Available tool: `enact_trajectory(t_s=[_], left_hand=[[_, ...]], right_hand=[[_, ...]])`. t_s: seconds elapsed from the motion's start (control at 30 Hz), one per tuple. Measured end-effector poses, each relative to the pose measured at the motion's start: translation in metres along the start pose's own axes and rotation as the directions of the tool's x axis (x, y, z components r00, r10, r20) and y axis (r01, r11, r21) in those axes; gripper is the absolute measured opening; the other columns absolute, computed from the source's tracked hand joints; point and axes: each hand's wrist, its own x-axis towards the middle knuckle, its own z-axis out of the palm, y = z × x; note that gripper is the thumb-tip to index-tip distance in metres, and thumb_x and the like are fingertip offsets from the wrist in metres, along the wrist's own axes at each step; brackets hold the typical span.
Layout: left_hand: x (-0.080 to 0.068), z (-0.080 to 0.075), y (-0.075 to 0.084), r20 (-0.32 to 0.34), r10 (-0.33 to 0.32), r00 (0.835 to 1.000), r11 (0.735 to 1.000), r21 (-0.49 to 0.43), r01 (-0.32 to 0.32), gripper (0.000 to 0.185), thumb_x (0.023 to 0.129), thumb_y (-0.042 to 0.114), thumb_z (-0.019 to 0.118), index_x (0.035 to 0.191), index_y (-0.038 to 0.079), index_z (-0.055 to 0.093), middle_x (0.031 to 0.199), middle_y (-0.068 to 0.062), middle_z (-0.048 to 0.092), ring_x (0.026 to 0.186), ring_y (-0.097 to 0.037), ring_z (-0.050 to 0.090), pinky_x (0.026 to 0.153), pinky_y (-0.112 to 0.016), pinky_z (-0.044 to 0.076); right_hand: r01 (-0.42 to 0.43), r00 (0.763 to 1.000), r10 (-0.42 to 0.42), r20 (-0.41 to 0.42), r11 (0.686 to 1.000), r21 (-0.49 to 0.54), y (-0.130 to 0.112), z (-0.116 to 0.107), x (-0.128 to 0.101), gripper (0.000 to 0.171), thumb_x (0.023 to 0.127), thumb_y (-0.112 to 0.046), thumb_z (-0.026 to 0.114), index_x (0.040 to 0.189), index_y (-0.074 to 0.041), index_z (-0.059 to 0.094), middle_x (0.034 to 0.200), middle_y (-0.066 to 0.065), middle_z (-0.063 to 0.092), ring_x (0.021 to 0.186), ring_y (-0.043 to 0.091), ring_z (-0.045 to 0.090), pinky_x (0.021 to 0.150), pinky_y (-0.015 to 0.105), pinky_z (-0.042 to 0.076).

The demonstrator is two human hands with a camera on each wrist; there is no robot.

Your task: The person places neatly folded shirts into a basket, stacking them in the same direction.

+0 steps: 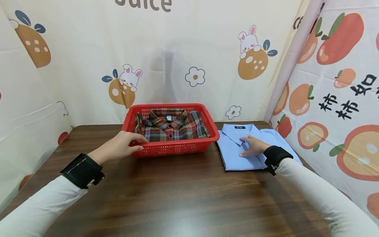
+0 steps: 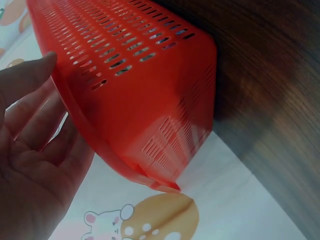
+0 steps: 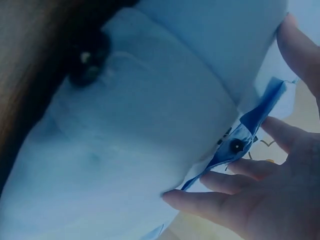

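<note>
The left hand rests straight-fingered against the near left corner of the red slotted plastic basket, which already holds a folded red plaid flannel shirt. Just right of it, the right hand presses flat on the folded light blue collared shirt, not yet in the basket, lying on the dark wooden table.

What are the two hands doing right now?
Left hand: open, fingers resting on the basket rim.
Right hand: open, flat on the blue shirt.
</note>
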Motion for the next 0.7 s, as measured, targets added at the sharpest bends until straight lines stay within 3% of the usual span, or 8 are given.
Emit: enact_trajectory(t_s=[0.27, 0.7], left_hand=[[0.000, 0.005, 0.001, -0.038, -0.010, 0.999, 1.000, -0.003, 0.010, 0.025, 0.087, 0.013, 0.069, 0.112, 0.010, 0.070, 0.107, -0.012, 0.070, 0.096, -0.026, 0.061, 0.085, -0.047, 0.058], [-0.006, 0.008, 0.002, -0.080, 0.005, 0.997, 0.999, 0.036, -0.003, 0.024, 0.088, 0.010, 0.067, 0.112, 0.009, 0.069, 0.104, -0.015, 0.070, 0.090, -0.027, 0.061, 0.084, -0.051, 0.057]], right_hand=[[-0.050, 0.999, 0.049, 0.005, 0.998, 0.048, -0.002, 0.007, -0.007, 0.087, 0.083, -0.046, 0.071, 0.146, 0.001, 0.034, 0.149, 0.043, 0.014, 0.137, 0.058, 0.022, 0.110, 0.067, 0.027], [-0.036, 0.999, 0.037, -0.034, 0.999, 0.040, -0.020, 0.020, -0.028, 0.086, 0.081, -0.048, 0.072, 0.144, 0.000, 0.039, 0.148, 0.041, 0.020, 0.134, 0.057, 0.030, 0.107, 0.067, 0.031]])
